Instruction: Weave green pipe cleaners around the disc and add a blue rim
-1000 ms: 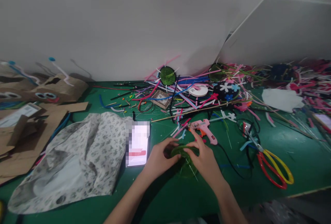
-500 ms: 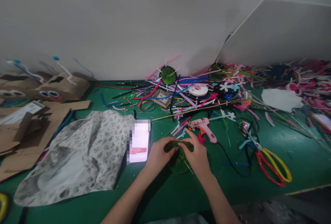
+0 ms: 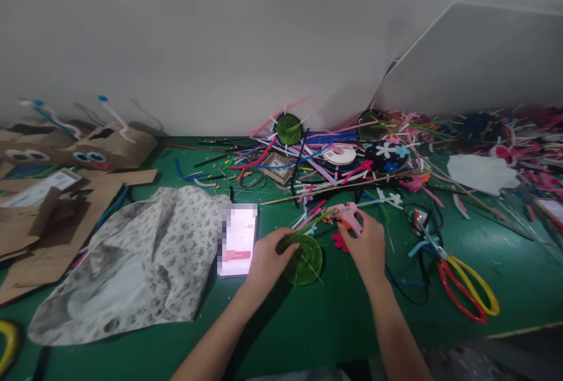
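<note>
Your left hand [image 3: 270, 255] has the green disc [image 3: 304, 261] pinched between thumb and fingers at its far left rim, so the disc sits just to the right of that hand, over the near half of the table [image 3: 299, 334], its round face turned up toward you. Your right hand [image 3: 369, 246] is closed around the handle of the pink glue gun [image 3: 349, 217], farther from the table's near edge than the disc and off to its right. The relation that counts is between those two: the gun's long axis runs roughly parallel to the near edge, nozzle to the left, handle sloping to the right and toward you, with the right hand much the nearer to it. A thin green strand [image 3: 314, 221] slants from the left hand up toward the nozzle; at this size you can't tell whether it touches the nozzle or only passes in front. A red flower [image 3: 340, 240] lies between the disc and your right hand. The phone [image 3: 237, 246] is just left of your left hand, and the scissors [image 3: 468, 287] lie toward the table's near right corner.
</note>
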Demonstrator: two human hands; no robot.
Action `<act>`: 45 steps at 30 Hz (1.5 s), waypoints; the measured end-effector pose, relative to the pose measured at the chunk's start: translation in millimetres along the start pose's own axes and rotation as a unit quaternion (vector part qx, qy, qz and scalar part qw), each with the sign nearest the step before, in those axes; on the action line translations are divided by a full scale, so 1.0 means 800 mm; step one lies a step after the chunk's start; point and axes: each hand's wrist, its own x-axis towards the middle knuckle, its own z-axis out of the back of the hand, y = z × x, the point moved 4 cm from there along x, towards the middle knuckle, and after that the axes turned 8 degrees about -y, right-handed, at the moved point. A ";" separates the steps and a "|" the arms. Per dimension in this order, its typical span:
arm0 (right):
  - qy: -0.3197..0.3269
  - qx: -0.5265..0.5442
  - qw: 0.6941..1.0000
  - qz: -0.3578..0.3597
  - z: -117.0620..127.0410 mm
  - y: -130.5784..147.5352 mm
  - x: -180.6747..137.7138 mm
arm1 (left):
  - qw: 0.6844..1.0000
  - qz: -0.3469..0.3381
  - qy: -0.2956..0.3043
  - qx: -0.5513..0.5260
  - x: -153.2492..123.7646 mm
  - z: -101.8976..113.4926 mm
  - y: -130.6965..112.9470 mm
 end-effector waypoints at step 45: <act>0.017 0.070 0.997 0.010 -0.007 0.017 -0.023 | 0.999 -0.002 -0.032 0.027 0.004 0.007 0.004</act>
